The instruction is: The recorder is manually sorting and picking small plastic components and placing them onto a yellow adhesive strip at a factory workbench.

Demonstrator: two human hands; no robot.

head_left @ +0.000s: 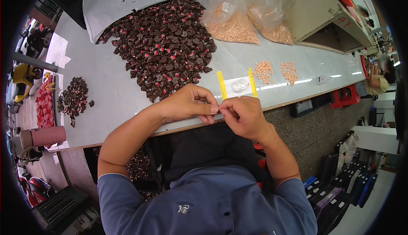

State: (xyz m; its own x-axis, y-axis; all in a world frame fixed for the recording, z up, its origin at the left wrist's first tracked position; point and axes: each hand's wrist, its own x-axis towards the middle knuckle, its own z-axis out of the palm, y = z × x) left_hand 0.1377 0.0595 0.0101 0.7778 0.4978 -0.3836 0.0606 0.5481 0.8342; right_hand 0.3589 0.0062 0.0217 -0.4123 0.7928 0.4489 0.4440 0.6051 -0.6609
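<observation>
My left hand (190, 103) and my right hand (244, 115) meet at the front edge of the table. Their fingertips are pinched together over something too small and covered to name. A big heap of small dark brown pieces (170, 48), some with red-and-white spots, spreads just beyond my left hand. Behind my right hand lies a white sheet (230, 91) fixed with yellow tape strips, and a small clear round object (240, 86) rests on it. Two small piles of peach-coloured bits, one left (264, 72) and one right (289, 72), lie further right.
Clear plastic bags (233, 26) of peach-coloured bits stand at the back beside a beige metal box (331, 26). A smaller dark pile (75, 98) and a pink cylinder (48, 136) are at the left. Below the right table edge is a red crate (345, 95).
</observation>
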